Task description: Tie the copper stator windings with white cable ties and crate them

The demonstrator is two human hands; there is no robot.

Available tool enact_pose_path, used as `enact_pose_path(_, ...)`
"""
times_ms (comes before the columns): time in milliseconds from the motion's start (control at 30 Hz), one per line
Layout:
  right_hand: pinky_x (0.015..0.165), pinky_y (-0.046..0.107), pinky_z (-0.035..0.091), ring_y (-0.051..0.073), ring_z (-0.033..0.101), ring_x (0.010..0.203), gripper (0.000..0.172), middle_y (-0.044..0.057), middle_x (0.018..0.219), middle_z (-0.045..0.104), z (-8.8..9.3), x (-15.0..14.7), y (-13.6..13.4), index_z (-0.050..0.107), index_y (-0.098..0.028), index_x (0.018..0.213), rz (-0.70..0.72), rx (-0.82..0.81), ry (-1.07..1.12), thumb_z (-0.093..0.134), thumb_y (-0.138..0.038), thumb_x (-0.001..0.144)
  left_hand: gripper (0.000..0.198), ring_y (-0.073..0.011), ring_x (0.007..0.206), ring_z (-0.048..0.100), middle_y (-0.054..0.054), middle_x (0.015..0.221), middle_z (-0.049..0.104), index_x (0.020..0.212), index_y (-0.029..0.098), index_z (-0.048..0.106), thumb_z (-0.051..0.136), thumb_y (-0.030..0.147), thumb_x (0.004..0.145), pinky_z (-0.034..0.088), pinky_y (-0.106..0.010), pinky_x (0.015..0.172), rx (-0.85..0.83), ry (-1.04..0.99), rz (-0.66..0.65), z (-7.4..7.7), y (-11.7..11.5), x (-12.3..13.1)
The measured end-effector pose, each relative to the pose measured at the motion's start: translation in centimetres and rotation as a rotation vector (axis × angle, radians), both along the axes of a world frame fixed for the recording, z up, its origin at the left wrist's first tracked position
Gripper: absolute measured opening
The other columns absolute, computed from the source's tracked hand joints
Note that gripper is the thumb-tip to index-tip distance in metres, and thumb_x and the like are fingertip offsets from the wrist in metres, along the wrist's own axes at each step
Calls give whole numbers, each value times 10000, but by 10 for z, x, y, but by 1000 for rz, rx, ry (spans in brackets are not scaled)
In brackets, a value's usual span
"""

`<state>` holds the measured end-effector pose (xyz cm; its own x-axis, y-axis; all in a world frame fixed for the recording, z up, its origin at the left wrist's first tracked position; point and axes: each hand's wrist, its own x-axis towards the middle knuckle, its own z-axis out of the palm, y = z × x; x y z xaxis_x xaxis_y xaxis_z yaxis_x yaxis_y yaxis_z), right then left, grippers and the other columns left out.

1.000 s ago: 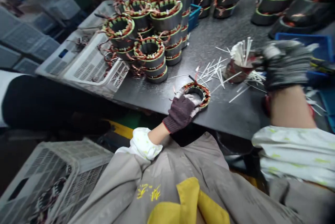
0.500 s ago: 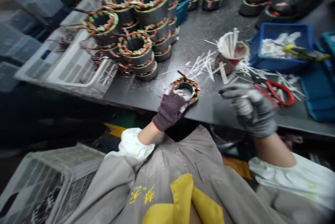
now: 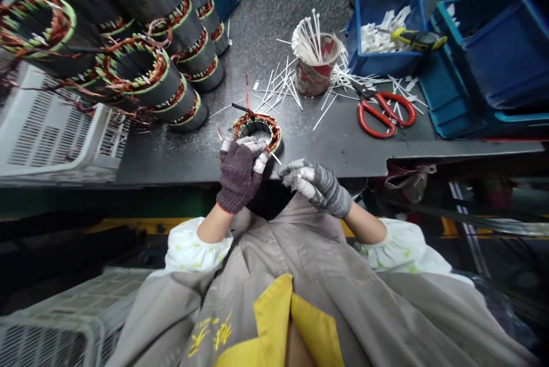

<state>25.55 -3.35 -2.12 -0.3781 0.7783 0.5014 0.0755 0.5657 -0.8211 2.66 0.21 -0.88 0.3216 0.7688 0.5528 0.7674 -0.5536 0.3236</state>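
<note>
A ring-shaped stator with copper windings (image 3: pixel 274 127) lies near the front edge of the dark table. My left hand (image 3: pixel 241 170), in a dark purple glove with pale fingertips, is closed on the ring's near left side. In my right hand (image 3: pixel 315 184), gloved in grey, thumb and fingers pinch a thin white tie (image 3: pixel 277 158), whose other end reaches the ring's near right edge. A black sleeve and a reddish wire stick up from the far side of the ring.
Stacked stators (image 3: pixel 171 92) stand at the left beside a white crate (image 3: pixel 55 144). Loose white ties surround a cup (image 3: pixel 315 78) behind the ring. Red-handled scissors (image 3: pixel 380 132) lie right, before a blue bin (image 3: pixel 390 61) with a yellow-handled tool. Teal bins (image 3: pixel 446 110) are farther right.
My right hand has moved left from beside the scissors to the ring, and a white tie now shows at its fingertips. My left hand stays on the ring. The camera view has shifted.
</note>
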Motion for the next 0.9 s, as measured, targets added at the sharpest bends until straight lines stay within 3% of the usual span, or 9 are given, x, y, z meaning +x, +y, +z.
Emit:
enact_pose_path(100,928,333,639,191,775,1013,370,68,1096,807,-2,-17,17,777,-239,939,-71,-142,149,573,-516,1076,227,-237,1241,712,-61,1181,801,1195,235,705,592,340,1029,358,-504,1297,-39,-141,80,0,-2,8)
enact_pose_path(200,695,312,643,170,736,729,396,17,842,775,0,-30,26,740,-244,918,-156,-457,326,744,-640,935,287,-232,1249,706,-65,1198,800,1262,239,693,615,373,1020,397,-476,1271,-86,-245,171,0,-2,15)
enact_pose_path(267,519,273,572,142,653,556,470,-25,725,728,3,-35,29,696,-248,916,-188,-633,425,857,-675,802,231,-234,1169,735,-46,1131,815,1179,252,727,610,373,1021,383,-496,1273,-81,-241,148,2,-1,16)
enact_pose_path(333,470,255,529,130,616,508,509,-43,685,706,8,-37,29,674,-249,893,-201,-692,454,896,-682,743,206,-235,1096,754,-29,1071,824,1103,259,752,592,360,1022,369,-513,1270,-63,-200,104,4,1,16)
enact_pose_path(567,781,345,633,190,725,800,435,31,880,789,10,-31,31,778,-230,925,-232,-432,177,775,-662,882,275,-250,1138,738,-35,1077,816,1158,275,779,570,336,989,402,-504,1207,16,-10,73,5,1,12)
enact_pose_path(733,737,349,623,192,706,756,507,45,838,774,-1,-30,45,747,-203,884,-229,-424,87,754,-710,870,289,-255,1171,723,-43,1121,811,1207,280,767,587,311,984,385,-530,1221,19,6,-9,6,-2,9)
enact_pose_path(900,743,342,623,188,708,760,444,37,846,775,1,-26,39,746,-217,887,-307,-378,113,778,-659,878,319,-249,1202,710,-55,1172,805,1269,268,746,546,288,1021,390,-516,1216,-34,12,-12,6,-4,8)
